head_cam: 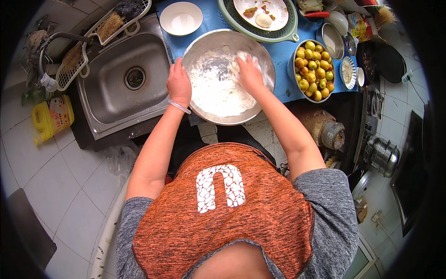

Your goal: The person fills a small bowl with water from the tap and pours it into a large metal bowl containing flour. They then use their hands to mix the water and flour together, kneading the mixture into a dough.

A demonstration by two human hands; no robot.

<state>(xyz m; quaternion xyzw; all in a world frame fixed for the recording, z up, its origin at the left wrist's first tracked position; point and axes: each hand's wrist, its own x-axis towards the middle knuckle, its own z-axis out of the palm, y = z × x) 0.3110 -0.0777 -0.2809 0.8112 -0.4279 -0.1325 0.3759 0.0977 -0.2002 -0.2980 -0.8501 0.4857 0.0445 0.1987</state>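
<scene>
In front of me a wide stainless steel mixing bowl (268, 83) holds white flour (223, 97), partly clumped, with bare metal showing near its middle. My left hand (179, 83), a pale bangle at its wrist, grips the bowl's left rim. Inside the bowl, against the right side, my right hand (249, 71) is down in the flour. White flour or dough coats its fingers and hides their tips, so whether they close on a clump is unclear.
Left of the bowl is a steel sink (118, 80) with a curved faucet (62, 35). A white bowl (181, 19) and a green colander (293, 26) holding a plate stand behind. To the right are a bowl of small yellow-red fruits (314, 69) and a striped dish (347, 71).
</scene>
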